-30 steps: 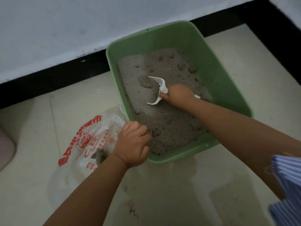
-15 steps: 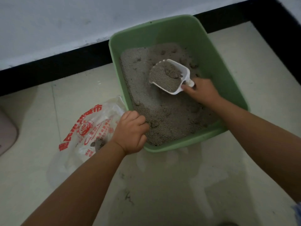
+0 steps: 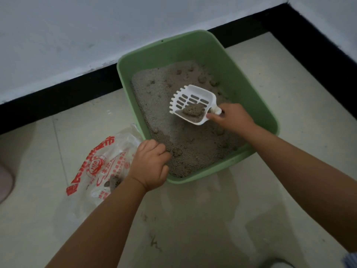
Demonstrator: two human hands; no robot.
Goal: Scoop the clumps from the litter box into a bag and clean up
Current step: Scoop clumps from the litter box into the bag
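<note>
A green litter box (image 3: pixel 257 105) full of grey litter stands on the floor against the wall. My right hand (image 3: pixel 232 118) grips the handle of a white slotted scoop (image 3: pixel 193 102), held above the litter with one grey clump (image 3: pixel 194 110) in it. Several more clumps (image 3: pixel 201 80) lie in the litter at the far end. My left hand (image 3: pixel 149 165) curls over the box's near left rim. A clear plastic bag with red print (image 3: pixel 100 165) lies on the floor left of the box, with dark clumps inside.
A white wall with a black skirting (image 3: pixel 58 97) runs behind the box and turns the corner at the right. Pale floor tiles (image 3: pixel 193 229) with some dirt marks spread in front. A pinkish object (image 3: pixel 4 182) shows at the left edge.
The scoop has come up out of the litter with a full load. The loose litter has since fallen through the slots, leaving one clump. My left hand stays on the rim.
</note>
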